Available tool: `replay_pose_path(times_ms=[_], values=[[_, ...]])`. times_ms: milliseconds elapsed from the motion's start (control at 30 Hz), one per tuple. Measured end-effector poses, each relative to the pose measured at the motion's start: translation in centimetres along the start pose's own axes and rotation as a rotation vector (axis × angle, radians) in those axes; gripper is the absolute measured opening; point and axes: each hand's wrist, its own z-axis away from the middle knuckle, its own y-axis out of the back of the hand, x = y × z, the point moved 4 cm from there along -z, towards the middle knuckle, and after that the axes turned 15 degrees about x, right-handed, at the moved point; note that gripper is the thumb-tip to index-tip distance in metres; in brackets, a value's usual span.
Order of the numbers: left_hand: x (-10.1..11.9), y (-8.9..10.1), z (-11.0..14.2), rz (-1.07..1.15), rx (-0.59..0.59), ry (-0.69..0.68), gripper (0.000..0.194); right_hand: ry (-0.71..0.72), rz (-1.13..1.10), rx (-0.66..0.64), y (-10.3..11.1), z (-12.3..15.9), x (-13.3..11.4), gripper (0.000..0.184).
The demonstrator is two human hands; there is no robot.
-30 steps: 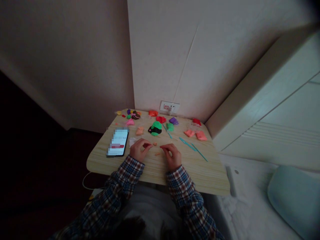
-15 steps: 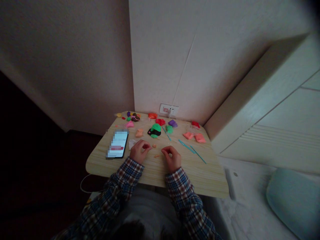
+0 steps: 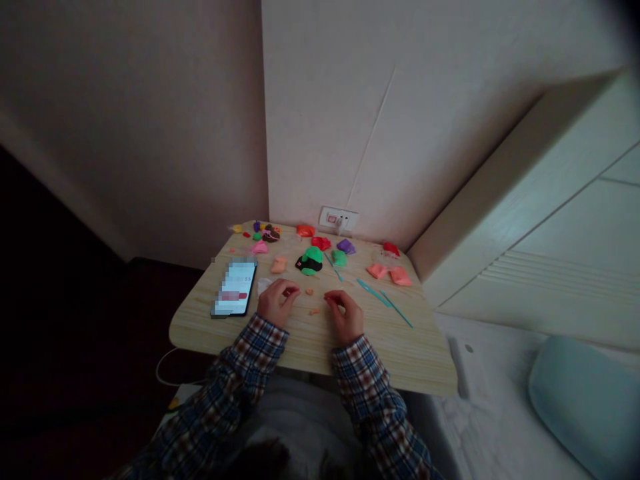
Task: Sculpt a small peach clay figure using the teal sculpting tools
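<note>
Both hands hover low over the table, pinched and a short way apart. In my left hand (image 3: pixel 277 301) the thumb and forefinger are pressed together; whatever sits between the tips is too small to name. My right hand (image 3: pixel 345 315) is pinched the same way, its tips likewise too small to read. Between them lie a small peach clay lump (image 3: pixel 309 291) and, nearer me, a thin peach clay scrap (image 3: pixel 314 311). Just beyond is a green and black clay figure (image 3: pixel 310 260). A white tissue-like piece (image 3: pixel 263 285) is partly hidden behind my left hand.
A lit phone (image 3: pixel 235 287) lies at the left. Blue modelling tools (image 3: pixel 374 292) rest to the right. Bags of coloured clay, such as an orange one (image 3: pixel 305 231) and a purple one (image 3: pixel 345 247), line the back, below a wall socket (image 3: pixel 339 219). Small clay pieces (image 3: pixel 271 233) sit back left.
My left hand has drawn slightly left, away from the small peach lump. The right hand has shifted very little. The clay pieces stay in place.
</note>
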Motion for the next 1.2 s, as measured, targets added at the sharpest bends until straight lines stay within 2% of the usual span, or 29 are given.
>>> replay_pose_path(times_ms=[200,467,733,1000,1200], values=[[0.2,0.2,0.0,0.027,-0.030,0.009,0.016,0.003,0.070,0.001,0.0,0.0,0.1,0.023],[-0.1,0.1,-0.1,0.002,0.021,0.002,0.007,0.000,0.142,0.035,0.3,0.0,0.1,0.021],[-0.1,0.2,-0.1,-0.002,0.030,-0.005,0.011,-0.011,0.283,0.030,0.3,0.1,-0.7,0.012],[0.1,0.1,-0.2,0.036,0.015,-0.007,0.009,-0.027,0.371,0.037,0.2,0.4,-1.4,0.014],[-0.2,0.0,-0.1,0.044,0.026,0.028,0.010,0.013,0.374,0.046,0.3,-0.3,-1.7,0.017]])
